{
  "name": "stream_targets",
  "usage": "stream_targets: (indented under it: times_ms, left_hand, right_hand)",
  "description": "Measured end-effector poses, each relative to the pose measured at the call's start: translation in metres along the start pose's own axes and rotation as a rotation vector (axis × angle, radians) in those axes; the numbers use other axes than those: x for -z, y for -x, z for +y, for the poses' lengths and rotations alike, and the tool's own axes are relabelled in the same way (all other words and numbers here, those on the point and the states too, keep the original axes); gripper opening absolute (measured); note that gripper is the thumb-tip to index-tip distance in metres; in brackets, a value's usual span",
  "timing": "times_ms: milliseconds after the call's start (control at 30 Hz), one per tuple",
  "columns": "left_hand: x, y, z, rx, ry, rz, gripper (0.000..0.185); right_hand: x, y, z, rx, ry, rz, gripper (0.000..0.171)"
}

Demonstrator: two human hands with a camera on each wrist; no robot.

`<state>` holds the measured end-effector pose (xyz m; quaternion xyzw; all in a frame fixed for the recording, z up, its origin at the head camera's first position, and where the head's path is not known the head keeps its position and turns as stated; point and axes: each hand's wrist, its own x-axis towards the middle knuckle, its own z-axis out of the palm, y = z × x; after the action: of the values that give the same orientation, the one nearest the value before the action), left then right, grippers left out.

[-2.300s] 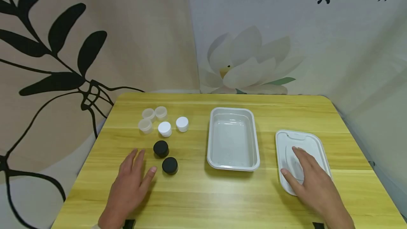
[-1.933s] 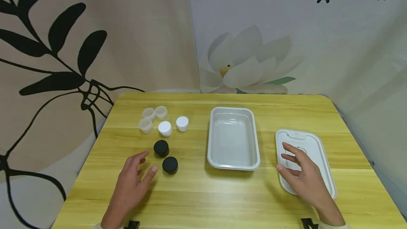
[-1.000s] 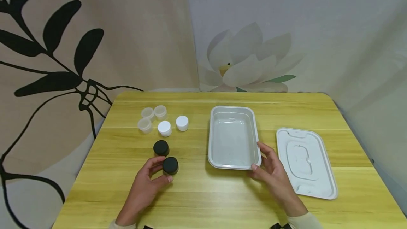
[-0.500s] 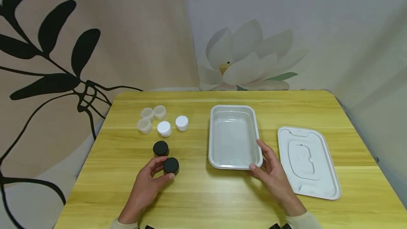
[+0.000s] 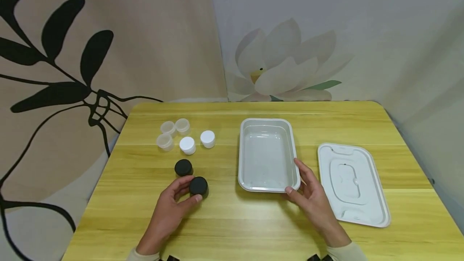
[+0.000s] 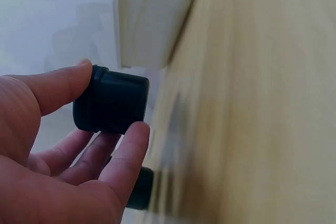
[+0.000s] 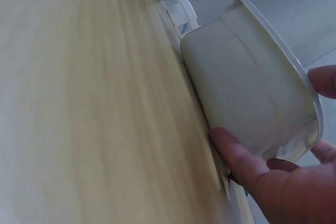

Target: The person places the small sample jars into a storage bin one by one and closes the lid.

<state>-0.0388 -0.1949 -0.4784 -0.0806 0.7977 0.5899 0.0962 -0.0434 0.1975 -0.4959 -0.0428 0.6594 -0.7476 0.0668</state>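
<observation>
left hand (image 5: 170,208): thumb and fingers pinch the near black jar (image 5: 198,185); wrist view shows it gripped by its sides, seemingly just clear of the table (image 5: 232,228).
right hand (image 5: 311,196): thumb and fingers curled on the near right corner of the tray (image 5: 267,157), steadying it; tray sits flat.
tray: open, nothing in it.
lid (image 5: 353,183): flat on the table, right of the tray, apart from it, no hand on it.
other jars: second black jar (image 5: 183,167) just behind the held one; two white jars (image 5: 197,142) and three clear jars (image 5: 168,132) further back left, all on the table.
progress: judged early. Lid already off, one jar in hand, none in the tray.
left: looks like all seven jars, then the lid.
</observation>
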Motion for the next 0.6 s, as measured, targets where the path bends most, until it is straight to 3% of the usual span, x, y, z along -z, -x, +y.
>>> stream_targets:
  times_ms: [100,300,600]
  left_hand:
    - [0.001,0.000,0.008,-0.020,-0.033,-0.003,0.063]
    - [-0.001,-0.005,0.035,-0.145,-0.052,-0.033,0.057]
    - [-0.024,-0.037,0.083,-0.253,-0.075,-0.157,0.057]
  right_hand:
    - [0.000,0.000,-0.001,-0.001,0.002,0.001,0.083]
    - [0.001,0.001,-0.003,-0.013,0.001,0.005,0.083]
    - [-0.002,0.002,-0.003,-0.035,-0.013,-0.001,0.084]
